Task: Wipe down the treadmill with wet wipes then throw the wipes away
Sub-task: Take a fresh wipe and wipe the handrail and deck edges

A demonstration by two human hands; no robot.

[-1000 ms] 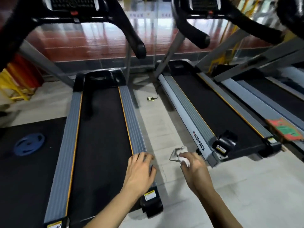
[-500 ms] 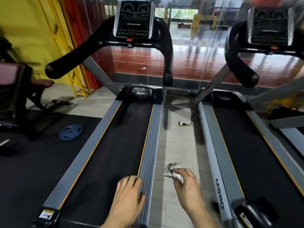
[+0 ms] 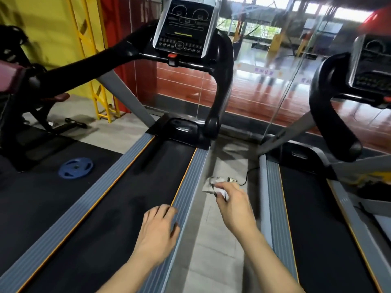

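Treadmill (image 3: pixel 135 199): directly ahead, belt running away from the viewer. Left hand (image 3: pixel 157 232) rests over its right grey side rail (image 3: pixel 186 195), fingers loosely curled, holding nothing. Right hand (image 3: pixel 234 205) pinches a crumpled wet wipe (image 3: pixel 211 185) above the tiled floor (image 3: pixel 213 261) just beside that rail. Farther on: console (image 3: pixel 185 28). Second treadmill (image 3: pixel 313 218) at right.

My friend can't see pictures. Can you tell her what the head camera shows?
A person's right hand holds a crumpled wet wipe above the floor beside a treadmill. Their left hand rests on its grey side rail.
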